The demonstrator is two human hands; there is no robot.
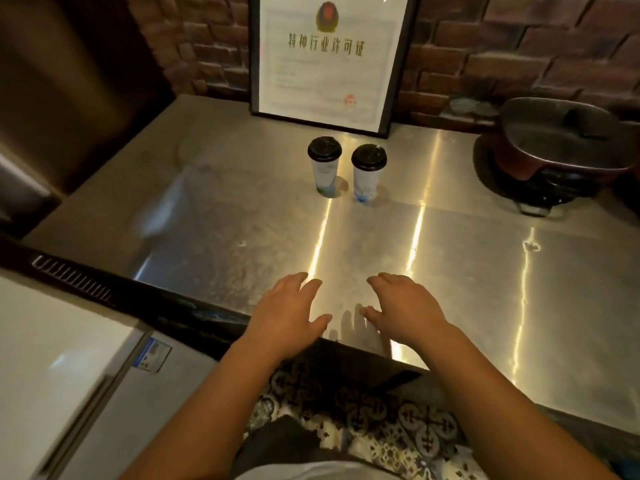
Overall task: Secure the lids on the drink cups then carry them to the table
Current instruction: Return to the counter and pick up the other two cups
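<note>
Standing lidded, both cups (325,166) (368,172) sit well beyond the spread, empty fingers (313,289) (379,281).

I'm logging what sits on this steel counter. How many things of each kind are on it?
Drink cups with black lids: 2 (left cup, right cup)
Framed certificate: 1
Lidded pan: 1
Total: 4

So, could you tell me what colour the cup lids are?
Black, both lids, clearest in the head view.
</note>
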